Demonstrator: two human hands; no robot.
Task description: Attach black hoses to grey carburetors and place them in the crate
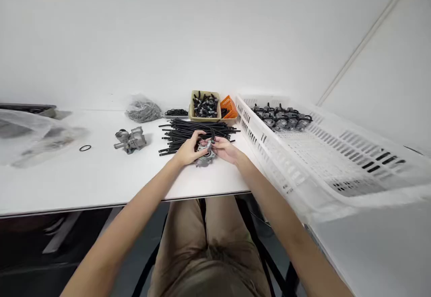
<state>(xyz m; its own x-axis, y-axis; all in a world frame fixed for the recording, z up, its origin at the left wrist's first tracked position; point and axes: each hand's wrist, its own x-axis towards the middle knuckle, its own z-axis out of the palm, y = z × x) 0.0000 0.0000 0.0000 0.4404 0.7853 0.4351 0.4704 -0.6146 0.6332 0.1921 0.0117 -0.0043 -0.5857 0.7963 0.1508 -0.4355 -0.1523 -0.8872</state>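
Observation:
At the table's front middle, my left hand (191, 151) is closed around the side of a silver metal carburetor (204, 160), which sits low over the white tabletop. From the other side, my right hand (226, 149) pinches a small part with a black elbow-shaped end (212, 134) at the carburetor's top. My fingers hide much of both. Just beyond my hands lies a heap of black rubber hoses (183, 131). Further left, a second carburetor (131, 140) rests alone on the table.
A white slatted crate (279, 153) stands at right, several carburetors (284, 117) at its far end. Against the wall are a yellowish bin (191, 110) of small black-and-metal parts, an orange basket (229, 104) and a bag of grey parts (144, 110). A black ring (85, 148) lies left.

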